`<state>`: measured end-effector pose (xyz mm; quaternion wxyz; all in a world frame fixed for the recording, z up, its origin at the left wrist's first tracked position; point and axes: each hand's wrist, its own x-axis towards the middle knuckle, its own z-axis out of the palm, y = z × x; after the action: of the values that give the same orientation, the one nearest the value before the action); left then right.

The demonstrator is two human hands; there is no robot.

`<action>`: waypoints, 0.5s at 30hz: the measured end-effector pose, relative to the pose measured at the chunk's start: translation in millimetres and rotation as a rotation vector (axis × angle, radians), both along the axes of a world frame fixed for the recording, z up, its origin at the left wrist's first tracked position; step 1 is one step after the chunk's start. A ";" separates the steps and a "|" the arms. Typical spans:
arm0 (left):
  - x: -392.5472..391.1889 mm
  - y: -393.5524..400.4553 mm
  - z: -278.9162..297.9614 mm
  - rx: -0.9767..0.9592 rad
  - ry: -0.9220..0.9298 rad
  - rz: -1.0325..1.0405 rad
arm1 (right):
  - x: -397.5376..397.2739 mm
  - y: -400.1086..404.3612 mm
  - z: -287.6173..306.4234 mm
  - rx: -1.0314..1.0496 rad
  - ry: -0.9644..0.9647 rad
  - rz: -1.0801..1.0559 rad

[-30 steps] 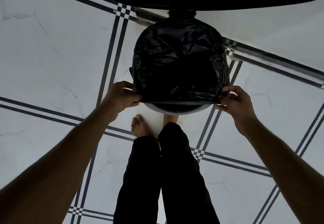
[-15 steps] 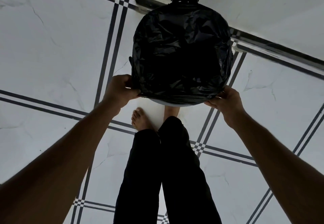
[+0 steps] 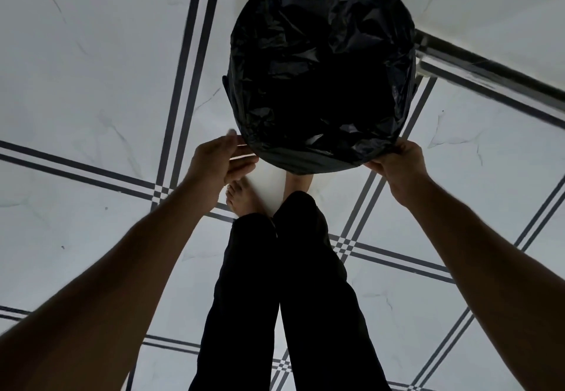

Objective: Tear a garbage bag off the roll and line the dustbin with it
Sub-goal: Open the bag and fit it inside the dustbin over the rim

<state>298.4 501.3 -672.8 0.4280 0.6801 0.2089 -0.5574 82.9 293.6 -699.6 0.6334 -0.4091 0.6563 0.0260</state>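
Note:
A crinkled black garbage bag (image 3: 321, 69) is spread over the mouth of the round dustbin and hangs into it. Its edge is folded down over the near rim. The dustbin is almost wholly hidden under the bag; only a small dark lug (image 3: 225, 88) shows on its left side. My right hand (image 3: 397, 163) pinches the bag's edge at the near right of the rim. My left hand (image 3: 221, 161) is blurred just off the near left of the rim, fingers straight and apart, with nothing in it. The roll is not in view.
The bin stands on a white tiled floor (image 3: 91, 85) with dark stripe lines. My legs in black trousers (image 3: 275, 299) and bare feet (image 3: 241, 198) are right against the bin's near side. A dark skirting line (image 3: 489, 72) runs along a wall at the upper right.
The bag's edge has come down over the near rim, hiding the grey rim seen before. My left hand has let go of the bag. The open lid has left the view.

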 end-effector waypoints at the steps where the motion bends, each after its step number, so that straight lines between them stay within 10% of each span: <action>1: -0.1 1.1 2.4 -0.034 0.017 0.054 | 1.4 0.4 0.8 0.011 -0.013 -0.019; 15: -4.8 -0.6 -4.1 0.012 0.035 0.151 | -0.3 -3.1 10.1 0.241 -0.096 -0.438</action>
<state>293.6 500.7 -676.9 0.4611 0.6550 0.2703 -0.5341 82.6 290.5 -689.6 0.6984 -0.1798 0.6907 -0.0531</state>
